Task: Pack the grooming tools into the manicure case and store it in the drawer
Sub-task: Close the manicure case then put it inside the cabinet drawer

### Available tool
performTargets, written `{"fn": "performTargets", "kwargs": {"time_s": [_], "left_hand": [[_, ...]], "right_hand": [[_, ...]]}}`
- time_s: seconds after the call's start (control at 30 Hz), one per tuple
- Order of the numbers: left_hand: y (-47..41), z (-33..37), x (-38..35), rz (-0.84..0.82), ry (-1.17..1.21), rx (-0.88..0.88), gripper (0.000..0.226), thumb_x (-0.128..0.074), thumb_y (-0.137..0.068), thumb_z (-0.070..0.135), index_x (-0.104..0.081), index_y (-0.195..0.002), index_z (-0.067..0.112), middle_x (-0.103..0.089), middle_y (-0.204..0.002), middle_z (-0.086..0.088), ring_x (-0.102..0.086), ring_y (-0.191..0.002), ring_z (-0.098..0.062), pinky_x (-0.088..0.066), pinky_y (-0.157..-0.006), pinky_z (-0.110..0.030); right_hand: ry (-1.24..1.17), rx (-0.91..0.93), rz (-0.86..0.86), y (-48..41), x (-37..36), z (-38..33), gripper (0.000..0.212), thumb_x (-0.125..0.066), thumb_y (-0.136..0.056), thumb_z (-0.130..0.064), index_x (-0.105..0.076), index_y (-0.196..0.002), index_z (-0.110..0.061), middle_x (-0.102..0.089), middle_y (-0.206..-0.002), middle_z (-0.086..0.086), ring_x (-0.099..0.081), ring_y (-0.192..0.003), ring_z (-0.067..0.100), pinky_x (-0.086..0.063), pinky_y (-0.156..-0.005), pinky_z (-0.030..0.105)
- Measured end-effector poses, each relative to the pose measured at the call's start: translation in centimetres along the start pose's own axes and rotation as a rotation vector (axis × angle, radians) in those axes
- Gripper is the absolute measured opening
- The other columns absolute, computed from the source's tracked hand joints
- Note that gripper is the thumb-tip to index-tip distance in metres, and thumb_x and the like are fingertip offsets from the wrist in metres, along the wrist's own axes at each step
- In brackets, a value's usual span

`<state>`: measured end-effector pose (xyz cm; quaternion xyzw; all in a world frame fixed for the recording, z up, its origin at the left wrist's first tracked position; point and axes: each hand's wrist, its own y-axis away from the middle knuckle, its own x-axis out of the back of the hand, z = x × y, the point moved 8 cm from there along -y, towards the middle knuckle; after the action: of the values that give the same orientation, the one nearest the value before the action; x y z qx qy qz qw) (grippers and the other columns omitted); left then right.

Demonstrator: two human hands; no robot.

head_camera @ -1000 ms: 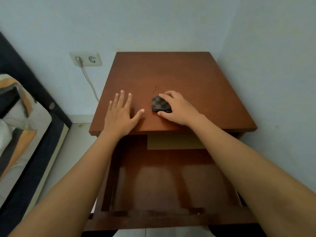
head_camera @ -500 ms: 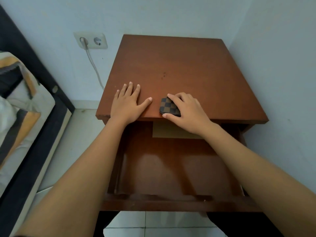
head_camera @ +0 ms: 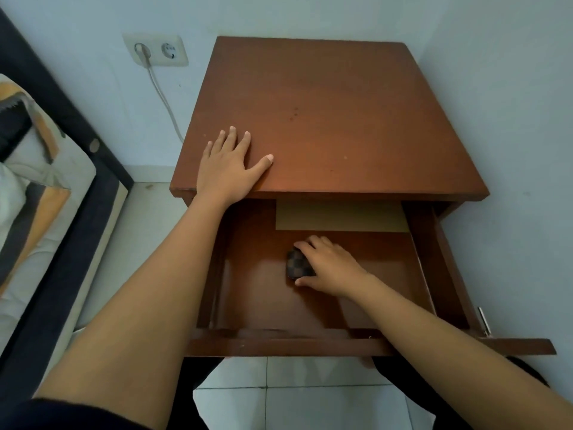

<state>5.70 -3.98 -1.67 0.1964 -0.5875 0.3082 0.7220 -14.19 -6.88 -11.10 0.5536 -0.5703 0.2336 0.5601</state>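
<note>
The manicure case (head_camera: 296, 264) is small, closed, and covered in a brown checkered pattern. It sits low inside the open wooden drawer (head_camera: 288, 346), near the middle of the drawer floor. My right hand (head_camera: 328, 266) wraps it from the right, fingers over the top and thumb under its near edge. My left hand (head_camera: 231, 169) lies flat, fingers spread, on the front left edge of the nightstand top (head_camera: 335, 119). No loose grooming tools are visible.
A tan sheet (head_camera: 341, 217) lies at the drawer's back. The nightstand stands in a corner, white walls behind and to the right. A wall socket (head_camera: 156, 51) with a white cable is on the left. A bed (head_camera: 46, 187) stands at far left, tiled floor below.
My right hand has carried the case off the nightstand top, over the front edge and down into the drawer. My left hand has stayed flat on the top.
</note>
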Motion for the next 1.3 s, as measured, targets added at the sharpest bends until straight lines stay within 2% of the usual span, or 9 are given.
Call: {"fn": "performTargets", "kwargs": {"time_s": [0.2,0.37,0.67,0.8,0.9,1.0,1.1,1.17,1.3], "left_hand": [[0.0,0.0,0.1,0.012,0.008,0.007,0.076,-0.025,-0.088,0.069,-0.019,-0.150,0.024,-0.010,-0.160,-0.004,-0.005,-0.147,-0.024,-0.001,-0.117,-0.040],[2.3,0.2,0.3,-0.033,0.039,-0.013,0.065,-0.024,-0.095,0.057,-0.020,-0.150,0.022,-0.011,-0.160,-0.005,-0.004,-0.147,-0.023,-0.002,-0.117,-0.040],[15.9,3.6,0.1,-0.116,0.281,0.085,0.067,-0.035,-0.097,0.048,-0.011,-0.151,0.017,-0.004,-0.160,-0.006,0.003,-0.147,-0.021,-0.004,-0.117,-0.044],[23.3,5.5,-1.5,-0.144,0.227,-0.027,0.069,-0.028,-0.094,0.059,-0.011,-0.151,0.024,-0.004,-0.160,0.001,0.005,-0.146,-0.015,-0.002,-0.116,-0.041],[26.9,6.0,-2.1,-0.086,0.082,-0.159,0.068,-0.021,-0.091,0.064,-0.019,-0.149,0.029,-0.014,-0.159,0.005,-0.004,-0.146,-0.012,0.001,-0.115,-0.036],[27.9,6.0,-2.4,-0.031,-0.005,-0.247,0.061,-0.017,-0.093,0.058,-0.028,-0.146,0.030,-0.033,-0.153,0.004,-0.021,-0.143,-0.013,-0.001,-0.114,-0.033],[27.3,5.7,-2.6,0.013,-0.074,-0.257,0.053,-0.015,-0.097,0.047,-0.040,-0.140,0.029,-0.052,-0.140,0.004,-0.042,-0.133,-0.016,-0.021,-0.111,-0.037],[26.6,5.6,-2.9,0.022,-0.091,-0.252,0.054,-0.011,-0.099,0.045,-0.045,-0.137,0.028,-0.059,-0.132,0.003,-0.051,-0.126,-0.017,-0.031,-0.107,-0.039],[24.4,5.7,-2.8,0.043,-0.069,-0.267,0.058,-0.007,-0.099,0.046,-0.046,-0.137,0.025,-0.062,-0.128,0.002,-0.054,-0.123,-0.019,-0.035,-0.105,-0.040]], "right_hand": [[0.005,-0.050,-0.114,-0.3,-1.9,0.7,0.077,-0.068,-0.079,-0.043,-0.027,-0.141,-0.021,-0.035,-0.139,0.008,-0.037,-0.126,0.030,-0.041,-0.100,0.046],[-0.155,-0.147,-0.122,2.1,-1.2,1.3,0.069,-0.062,-0.083,-0.041,-0.028,-0.140,-0.020,-0.035,-0.138,0.010,-0.037,-0.126,0.032,-0.041,-0.102,0.047],[-0.386,-0.247,0.157,11.1,2.5,0.3,0.054,-0.046,-0.094,-0.041,-0.033,-0.140,-0.017,-0.039,-0.140,0.006,-0.043,-0.126,0.024,-0.040,-0.101,0.037],[-0.249,-0.148,0.312,15.2,3.0,-1.8,0.048,-0.041,-0.094,-0.045,-0.040,-0.136,-0.020,-0.045,-0.139,-0.001,-0.044,-0.126,0.017,-0.039,-0.101,0.036],[-0.134,-0.013,0.418,17.7,2.2,-3.2,0.045,-0.041,-0.094,-0.047,-0.047,-0.131,-0.023,-0.051,-0.134,-0.005,-0.044,-0.126,0.012,-0.033,-0.102,0.033],[-0.140,0.062,0.513,18.6,1.3,-3.4,0.040,-0.049,-0.093,-0.038,-0.051,-0.129,-0.022,-0.056,-0.128,-0.003,-0.048,-0.121,0.012,-0.032,-0.105,0.031],[-0.178,0.094,0.616,18.2,1.3,-2.8,0.036,-0.057,-0.090,-0.027,-0.057,-0.124,-0.016,-0.063,-0.118,0.002,-0.055,-0.111,0.017,-0.040,-0.099,0.033],[-0.185,0.105,0.641,17.5,1.5,-2.4,0.035,-0.059,-0.089,-0.024,-0.059,-0.123,-0.014,-0.064,-0.113,0.004,-0.058,-0.105,0.019,-0.036,-0.092,0.028],[-0.173,0.115,0.693,15.6,2.5,-1.5,0.035,-0.064,-0.085,-0.019,-0.062,-0.119,-0.011,-0.067,-0.104,0.007,-0.061,-0.097,0.023,-0.036,-0.086,0.029]]}}
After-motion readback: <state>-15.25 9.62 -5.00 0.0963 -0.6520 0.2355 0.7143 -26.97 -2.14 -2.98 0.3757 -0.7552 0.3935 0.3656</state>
